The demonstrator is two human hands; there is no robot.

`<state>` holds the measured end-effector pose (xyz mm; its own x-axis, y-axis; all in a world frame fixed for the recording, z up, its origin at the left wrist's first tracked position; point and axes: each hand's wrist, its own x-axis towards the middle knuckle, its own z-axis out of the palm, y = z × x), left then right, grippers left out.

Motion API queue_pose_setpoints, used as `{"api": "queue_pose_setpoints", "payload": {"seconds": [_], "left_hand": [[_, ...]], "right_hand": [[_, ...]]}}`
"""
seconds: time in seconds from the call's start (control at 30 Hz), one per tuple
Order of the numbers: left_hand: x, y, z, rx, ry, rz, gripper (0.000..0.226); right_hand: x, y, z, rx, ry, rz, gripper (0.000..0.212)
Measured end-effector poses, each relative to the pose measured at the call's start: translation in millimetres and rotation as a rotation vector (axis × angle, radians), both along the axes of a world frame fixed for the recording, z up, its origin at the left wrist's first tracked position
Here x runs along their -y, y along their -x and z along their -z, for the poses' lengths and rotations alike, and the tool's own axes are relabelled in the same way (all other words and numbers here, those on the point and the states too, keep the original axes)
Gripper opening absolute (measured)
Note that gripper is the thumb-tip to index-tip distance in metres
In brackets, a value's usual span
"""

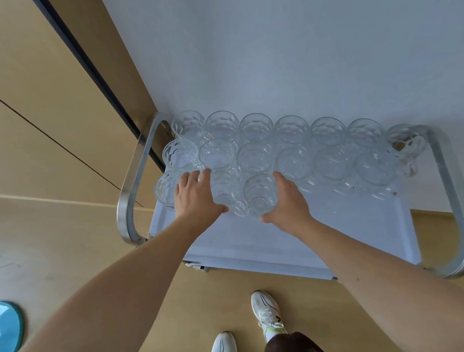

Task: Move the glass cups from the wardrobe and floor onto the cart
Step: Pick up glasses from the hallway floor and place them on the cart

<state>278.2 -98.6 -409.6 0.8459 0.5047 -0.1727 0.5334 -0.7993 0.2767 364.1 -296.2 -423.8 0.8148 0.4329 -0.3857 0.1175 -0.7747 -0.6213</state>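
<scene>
Head view: 2 glass cups (pixel 259 194) stand at the front of the rows on the white cart (pixel 262 239). Right hand (pixel 288 198) wraps one; left hand (pixel 195 197) grips its neighbour (pixel 225 188). Steel handles (pixel 131 186) flank the cart.

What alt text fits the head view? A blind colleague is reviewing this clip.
Seen from above, a person's left hand and right hand each hold a glass cup at the front of rows of glass cups on a white cart with metal handles, standing against a wall.
</scene>
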Motion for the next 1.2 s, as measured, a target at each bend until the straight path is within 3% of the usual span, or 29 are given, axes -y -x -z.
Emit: {"api": "queue_pose_setpoints", "payload": {"seconds": [0.3, 0.6, 0.9, 1.2], "left_hand": [[-27, 12, -65, 0.188, -0.008, 0.103, 0.089], [12, 25, -114, 0.288, 0.002, 0.311, 0.082], [105, 19, -148, 0.357, 0.034, 0.590, 0.083], [253, -2, -177, 0.405, 0.038, 0.872, 0.082]], "right_hand": [[6, 31, -53, 0.151, -0.043, 0.084, 0.109], [37, 85, -104, 0.305, -0.109, 0.225, 0.094], [116, 127, -135, 0.378, -0.088, 0.434, 0.092], [240, 149, -171, 0.445, -0.043, 0.649, 0.090]]}}
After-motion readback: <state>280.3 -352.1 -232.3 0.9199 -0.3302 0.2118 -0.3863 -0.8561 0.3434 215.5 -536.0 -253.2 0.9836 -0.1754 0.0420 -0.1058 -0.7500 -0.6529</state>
